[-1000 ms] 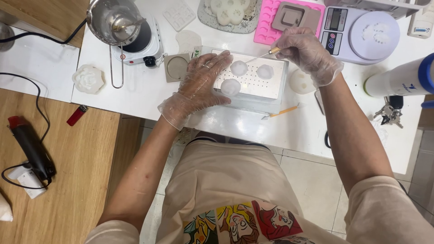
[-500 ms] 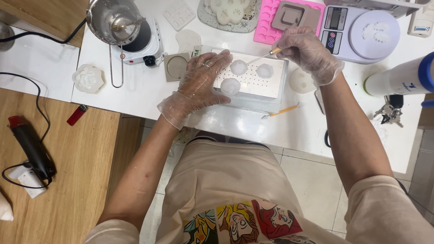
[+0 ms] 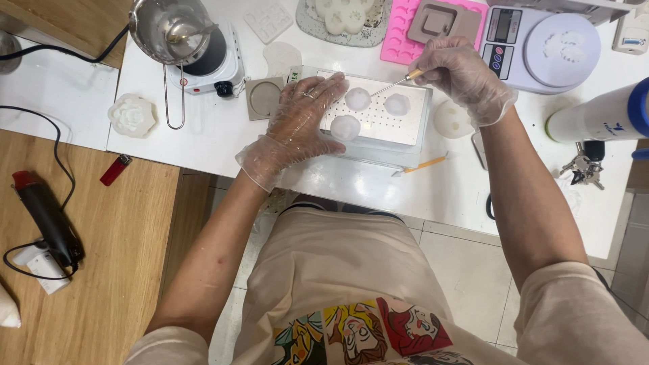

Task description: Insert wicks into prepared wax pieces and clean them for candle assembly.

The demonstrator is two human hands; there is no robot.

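White laminate is covering the desk (image 3: 378, 196), and at its middle a perforated metal tray (image 3: 395, 118) is sitting with three pale round wax pieces on it. At the tray's nine o'clock the left hand (image 3: 297, 125), in a clear plastic glove, is lying flat with fingers spread, pinning the tray's edge and touching the nearest round piece (image 3: 345, 127); it is clasping nothing. At one o'clock from the tray the right hand (image 3: 460, 71), gloved as well, is keeping its grip clamped on a thin pick (image 3: 395, 83) with a wooden handle.

Compared with a second ago, the pick's metal tip is now reaching toward the upper-left piece (image 3: 357, 99), at eleven o'clock on the tray, rather than hovering by the upper-right piece (image 3: 397, 103); the work seems to be moving from one piece to the next.

At ten o'clock a steel pot (image 3: 172, 27) is resting on a small hotplate (image 3: 216, 64). At two o'clock a digital scale (image 3: 544, 44) is standing. A second pick (image 3: 420, 165) is lying at the tray's five o'clock.
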